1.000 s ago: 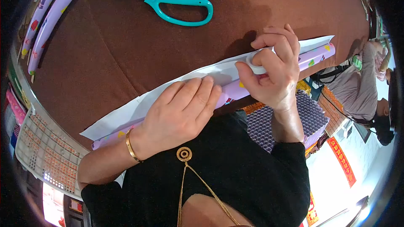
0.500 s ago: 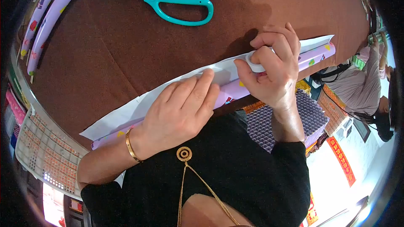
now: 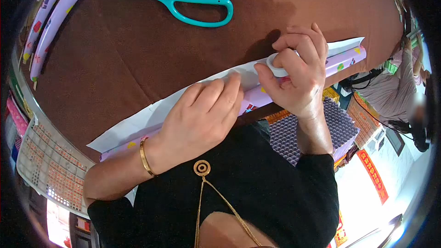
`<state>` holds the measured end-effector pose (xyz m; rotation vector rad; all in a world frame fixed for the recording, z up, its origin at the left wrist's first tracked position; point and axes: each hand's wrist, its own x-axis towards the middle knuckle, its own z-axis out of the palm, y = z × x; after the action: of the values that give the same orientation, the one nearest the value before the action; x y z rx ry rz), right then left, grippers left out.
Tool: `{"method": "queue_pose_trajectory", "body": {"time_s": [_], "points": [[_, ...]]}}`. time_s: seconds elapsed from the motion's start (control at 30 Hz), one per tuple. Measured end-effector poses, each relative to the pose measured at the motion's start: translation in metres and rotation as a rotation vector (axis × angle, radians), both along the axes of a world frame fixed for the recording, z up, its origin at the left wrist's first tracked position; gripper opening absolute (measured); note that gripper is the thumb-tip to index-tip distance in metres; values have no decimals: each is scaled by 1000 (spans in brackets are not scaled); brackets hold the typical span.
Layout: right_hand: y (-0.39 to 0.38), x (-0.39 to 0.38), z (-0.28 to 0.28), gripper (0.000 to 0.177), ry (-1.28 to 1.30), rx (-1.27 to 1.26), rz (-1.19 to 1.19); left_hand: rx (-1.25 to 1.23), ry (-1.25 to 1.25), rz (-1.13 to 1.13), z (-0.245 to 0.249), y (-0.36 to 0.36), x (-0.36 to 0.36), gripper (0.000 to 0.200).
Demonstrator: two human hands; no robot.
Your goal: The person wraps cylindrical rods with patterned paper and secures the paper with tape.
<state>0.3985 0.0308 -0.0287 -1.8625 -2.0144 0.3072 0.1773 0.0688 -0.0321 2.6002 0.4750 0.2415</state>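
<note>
Across the near edge of the table lies a long roll of lilac wrapping paper (image 3: 257, 103) with printed gift boxes, its white inner side (image 3: 133, 126) showing as a strip along the far side. Over its middle is my left hand (image 3: 202, 112), fingers bent and close together at the paper's white edge; its thumb is hidden. My right hand (image 3: 301, 73) is closed around a small white roll of tape (image 3: 277, 64), held just above the paper, with its outer fingers curled. Beyond both hands are teal-handled scissors (image 3: 197, 7), touched by neither.
Two finished-looking lilac paper tubes (image 3: 59, 27) with stick ends lie at the far left of the brown tabletop (image 3: 115, 59). A white plastic crate (image 3: 50, 165) stands off the left edge. Stacked purple honeycomb-like material (image 3: 308, 128) is below the right side; another person (image 3: 390, 92) sits beyond.
My left hand's fingers were straighter over the paper and are now more bent, shifted slightly right. My right hand with the tape stays almost in place.
</note>
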Motion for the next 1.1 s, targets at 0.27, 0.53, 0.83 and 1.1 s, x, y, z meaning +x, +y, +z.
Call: {"method": "queue_pose_trajectory", "body": {"time_s": [0.27,0.53,0.83,1.1], "points": [[-3,21,2,31,91,-91,23,2,160,-46,9,2,3,52],[-3,20,1,31,89,-81,37,-96,118,-52,10,3,21,68],[-5,54,16,34,-55,-113,4,-83,131,-65,8,6,14,70],[-11,88,19,33,-182,-68,-93,-74,111,-43,3,5,23,64]]}}
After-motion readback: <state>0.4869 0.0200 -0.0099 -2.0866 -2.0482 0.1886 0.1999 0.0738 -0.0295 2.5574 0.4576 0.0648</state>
